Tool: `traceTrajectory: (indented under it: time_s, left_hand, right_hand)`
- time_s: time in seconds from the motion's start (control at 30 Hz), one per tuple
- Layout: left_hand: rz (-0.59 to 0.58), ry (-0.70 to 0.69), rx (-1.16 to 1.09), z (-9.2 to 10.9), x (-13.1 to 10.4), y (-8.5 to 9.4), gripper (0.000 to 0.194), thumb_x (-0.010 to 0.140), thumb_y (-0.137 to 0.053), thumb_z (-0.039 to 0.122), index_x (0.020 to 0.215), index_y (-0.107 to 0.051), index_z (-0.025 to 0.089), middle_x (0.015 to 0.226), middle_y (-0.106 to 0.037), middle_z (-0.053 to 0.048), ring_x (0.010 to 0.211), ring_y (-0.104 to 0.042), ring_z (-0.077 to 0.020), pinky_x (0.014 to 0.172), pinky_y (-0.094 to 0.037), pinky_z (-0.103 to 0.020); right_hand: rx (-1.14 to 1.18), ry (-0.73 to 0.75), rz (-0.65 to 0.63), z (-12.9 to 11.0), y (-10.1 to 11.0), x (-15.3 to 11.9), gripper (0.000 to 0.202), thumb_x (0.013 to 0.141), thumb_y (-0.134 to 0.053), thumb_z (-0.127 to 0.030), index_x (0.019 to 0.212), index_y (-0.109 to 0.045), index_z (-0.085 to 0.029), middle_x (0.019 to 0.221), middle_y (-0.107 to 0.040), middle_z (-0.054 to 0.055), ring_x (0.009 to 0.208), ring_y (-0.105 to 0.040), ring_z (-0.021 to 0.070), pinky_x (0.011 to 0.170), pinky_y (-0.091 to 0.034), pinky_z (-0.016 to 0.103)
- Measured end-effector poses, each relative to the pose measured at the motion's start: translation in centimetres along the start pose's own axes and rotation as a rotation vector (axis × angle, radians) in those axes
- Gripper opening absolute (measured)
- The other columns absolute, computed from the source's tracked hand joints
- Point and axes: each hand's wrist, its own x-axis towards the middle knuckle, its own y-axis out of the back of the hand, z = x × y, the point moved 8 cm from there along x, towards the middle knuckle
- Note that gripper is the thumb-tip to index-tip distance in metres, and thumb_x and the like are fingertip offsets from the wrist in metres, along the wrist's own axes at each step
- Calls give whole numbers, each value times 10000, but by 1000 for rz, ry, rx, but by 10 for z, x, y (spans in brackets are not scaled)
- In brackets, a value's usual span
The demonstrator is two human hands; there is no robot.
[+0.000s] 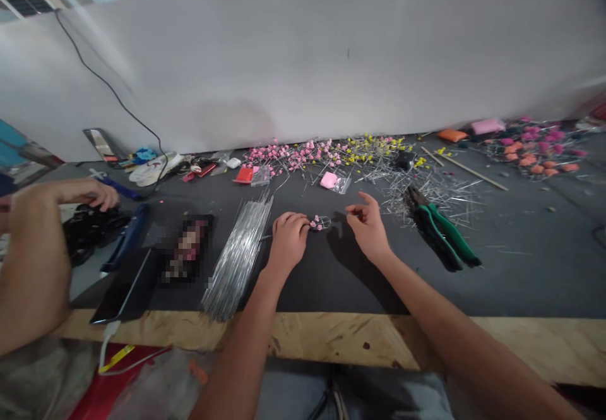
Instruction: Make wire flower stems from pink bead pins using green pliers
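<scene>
Pink-beaded wire piece sits pinched in the curled left hand; right hand, at three o'clock, hovers half-spread; no writing legible.

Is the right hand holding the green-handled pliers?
No, the right hand is bare with fingers loosely curled, and the green-handled pliers lie apart on the dark mat beside it.

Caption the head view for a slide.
Left hand pinches a small pink-beaded wire piece; right hand hovers open beside it, green-handled pliers nearby.
</scene>
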Motion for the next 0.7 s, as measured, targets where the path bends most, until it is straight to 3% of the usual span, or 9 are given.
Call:
traceTrajectory:
  time_s: [0.37,0.7]
  left_hand:
    - [52,-7,26,-16,21,21,165,825,-473,227,881,-628,221,1033,-644,-33,1043,-489,-211,935,-345,-394]
    - [110,-37,78,-47,86,38,187,817,-464,246,873,-633,190,1002,-659,-45,997,-536,-189,946,-345,-348]
  right_hand:
    - [36,-37,-1,2,0,0,511,723,-519,-206,1206,-357,-249,889,-562,3,684,-496,118,619,-411,262]
    - [-16,-49,-23,-2,-6,2,475,735,-501,-197,1192,-379,-238,884,-576,14,699,-501,130,651,-423,280]
